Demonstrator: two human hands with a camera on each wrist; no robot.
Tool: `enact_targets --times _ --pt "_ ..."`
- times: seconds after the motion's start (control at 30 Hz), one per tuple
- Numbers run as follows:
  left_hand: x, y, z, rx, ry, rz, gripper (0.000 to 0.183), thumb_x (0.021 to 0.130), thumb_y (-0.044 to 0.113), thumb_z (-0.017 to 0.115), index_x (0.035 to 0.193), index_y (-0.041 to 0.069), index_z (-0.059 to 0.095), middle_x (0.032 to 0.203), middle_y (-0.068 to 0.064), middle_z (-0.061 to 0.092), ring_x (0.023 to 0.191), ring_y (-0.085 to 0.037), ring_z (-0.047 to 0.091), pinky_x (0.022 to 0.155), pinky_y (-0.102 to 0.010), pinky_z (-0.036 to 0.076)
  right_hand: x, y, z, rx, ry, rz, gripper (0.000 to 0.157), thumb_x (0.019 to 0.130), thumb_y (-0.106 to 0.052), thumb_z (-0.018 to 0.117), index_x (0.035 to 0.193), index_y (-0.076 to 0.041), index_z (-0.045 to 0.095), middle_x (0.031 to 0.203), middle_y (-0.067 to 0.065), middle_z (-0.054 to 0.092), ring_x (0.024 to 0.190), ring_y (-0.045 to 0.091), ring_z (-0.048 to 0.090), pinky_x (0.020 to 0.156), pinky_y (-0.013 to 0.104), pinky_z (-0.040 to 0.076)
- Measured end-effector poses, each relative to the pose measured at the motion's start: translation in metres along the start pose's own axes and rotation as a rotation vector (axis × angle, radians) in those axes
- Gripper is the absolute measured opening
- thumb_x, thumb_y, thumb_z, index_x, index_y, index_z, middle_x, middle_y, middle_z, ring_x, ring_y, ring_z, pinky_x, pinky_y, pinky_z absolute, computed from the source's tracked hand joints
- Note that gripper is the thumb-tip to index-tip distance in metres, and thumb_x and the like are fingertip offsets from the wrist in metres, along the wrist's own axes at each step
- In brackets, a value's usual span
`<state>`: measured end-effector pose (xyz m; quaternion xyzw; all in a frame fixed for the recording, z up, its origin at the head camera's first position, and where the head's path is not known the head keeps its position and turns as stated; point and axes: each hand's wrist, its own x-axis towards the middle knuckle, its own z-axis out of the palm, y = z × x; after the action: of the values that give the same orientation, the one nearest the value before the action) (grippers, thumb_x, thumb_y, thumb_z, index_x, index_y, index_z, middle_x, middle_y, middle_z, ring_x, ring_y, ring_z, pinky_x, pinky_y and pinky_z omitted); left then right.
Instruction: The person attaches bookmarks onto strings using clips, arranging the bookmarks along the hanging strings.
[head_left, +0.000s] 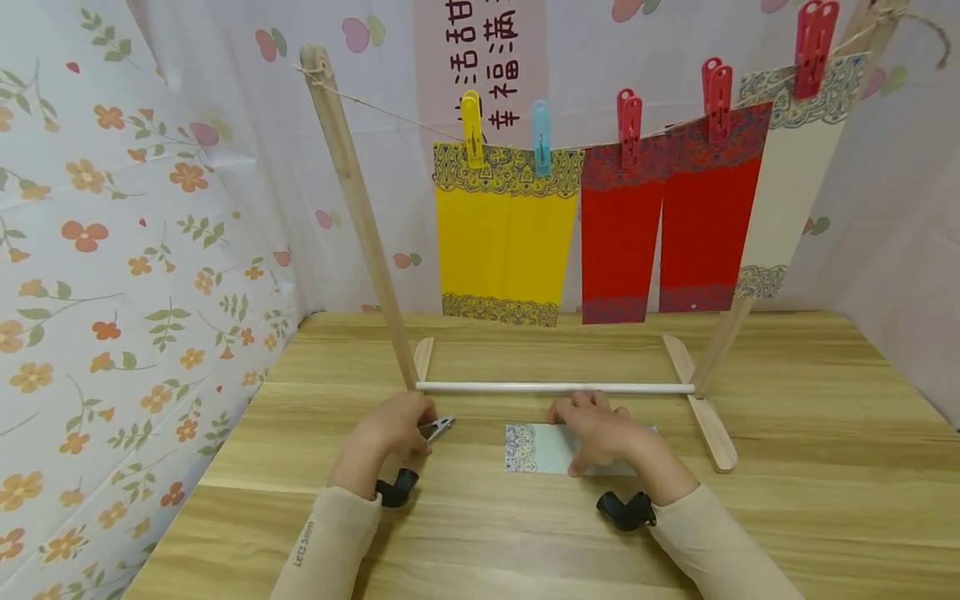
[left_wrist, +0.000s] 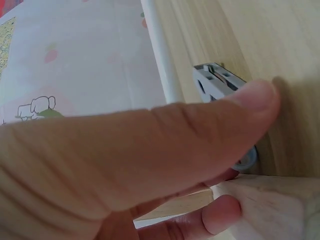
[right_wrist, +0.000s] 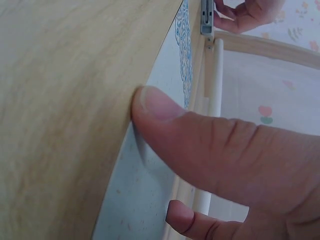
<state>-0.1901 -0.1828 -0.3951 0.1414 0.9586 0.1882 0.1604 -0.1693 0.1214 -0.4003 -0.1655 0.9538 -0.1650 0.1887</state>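
My left hand [head_left: 393,429] is low over the table near the foot of the left post, its thumb and fingers pinching a grey clothespin [head_left: 442,425]. In the left wrist view the thumb crosses the clothespin [left_wrist: 212,82] and hides its middle. A pale blue card [head_left: 551,446] with a blue patterned band lies flat on the table. Above it my right hand [head_left: 607,433] spreads, thumb right at the near edge and fingers by the far edge. The right wrist view shows the thumb over the edge of the card [right_wrist: 135,185].
A wooden rack with a left post [head_left: 360,217], white crossbar [head_left: 555,387] and right foot [head_left: 708,425] stands behind my hands. From its string [head_left: 397,108] hang yellow cards [head_left: 506,242], red cards [head_left: 708,225] and a cream card [head_left: 791,183], clipped by coloured clothespins.
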Motion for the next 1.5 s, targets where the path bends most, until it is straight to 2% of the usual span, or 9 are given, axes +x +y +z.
enact_targets --times 0.17,0.47,0.6,0.87,1.03,1.27,1.5 --pt "0.000 -0.002 0.001 0.008 -0.005 0.035 0.025 0.074 0.005 0.086 0.090 0.008 0.067 0.085 -0.002 0.061 0.077 -0.015 0.052 0.071 -0.032 0.045 0.000 -0.001 -0.002 -0.005 -0.006 -0.011 0.060 0.069 -0.021 0.091 0.117 -0.020 0.054 0.126 0.010 0.049 0.120 0.034 0.038 0.089 0.054 0.036" --pt "-0.001 -0.009 -0.005 -0.076 -0.008 0.058 0.021 0.077 0.006 0.083 0.091 0.006 0.066 0.083 -0.002 0.061 0.077 -0.015 0.053 0.071 -0.030 0.046 0.000 0.001 -0.002 -0.007 -0.003 -0.006 0.058 0.068 -0.022 0.092 0.112 -0.018 0.055 0.119 0.009 0.050 0.117 0.032 0.040 0.087 0.054 0.036" --pt "-0.001 -0.013 -0.008 -0.110 -0.004 0.091 0.019 0.078 0.003 0.079 0.092 0.005 0.066 0.083 -0.002 0.062 0.078 -0.014 0.054 0.072 -0.030 0.047 0.000 0.001 -0.001 0.004 -0.007 -0.002 0.057 0.069 -0.022 0.091 0.113 -0.018 0.055 0.119 0.009 0.050 0.120 0.033 0.040 0.087 0.054 0.036" --pt "0.001 -0.021 -0.011 -0.160 0.020 0.134 0.031 0.080 0.002 0.075 0.108 0.001 0.063 0.093 -0.007 0.063 0.084 -0.017 0.057 0.078 -0.034 0.049 0.002 0.002 0.003 0.013 0.001 0.004 0.053 0.071 -0.021 0.090 0.112 -0.018 0.056 0.122 0.010 0.051 0.124 0.036 0.039 0.093 0.061 0.037" --pt "0.001 -0.022 -0.012 -0.256 0.048 0.200 0.040 0.081 -0.004 0.070 0.118 -0.002 0.055 0.097 -0.009 0.060 0.090 -0.022 0.061 0.080 -0.034 0.051 0.001 0.001 0.002 0.010 0.012 -0.025 0.050 0.073 -0.020 0.088 0.111 -0.017 0.056 0.122 0.009 0.052 0.124 0.036 0.040 0.093 0.063 0.037" --pt "-0.001 -0.021 -0.014 -0.344 0.104 0.296 0.043 0.086 -0.001 0.065 0.126 0.002 0.049 0.104 -0.010 0.057 0.097 -0.025 0.061 0.080 -0.032 0.051 0.001 0.002 0.001 0.030 0.051 -0.065 0.029 0.085 -0.015 0.078 0.107 -0.016 0.059 0.120 0.006 0.057 0.127 0.040 0.044 0.095 0.072 0.036" --pt "-0.004 -0.018 -0.019 -0.475 0.136 0.337 0.044 0.092 0.001 0.062 0.132 0.007 0.047 0.112 -0.012 0.056 0.105 -0.027 0.061 0.087 -0.039 0.053 0.004 0.001 -0.001 0.052 0.096 -0.074 0.022 0.087 -0.015 0.076 0.101 -0.018 0.060 0.114 0.000 0.061 0.119 0.033 0.049 0.091 0.071 0.038"
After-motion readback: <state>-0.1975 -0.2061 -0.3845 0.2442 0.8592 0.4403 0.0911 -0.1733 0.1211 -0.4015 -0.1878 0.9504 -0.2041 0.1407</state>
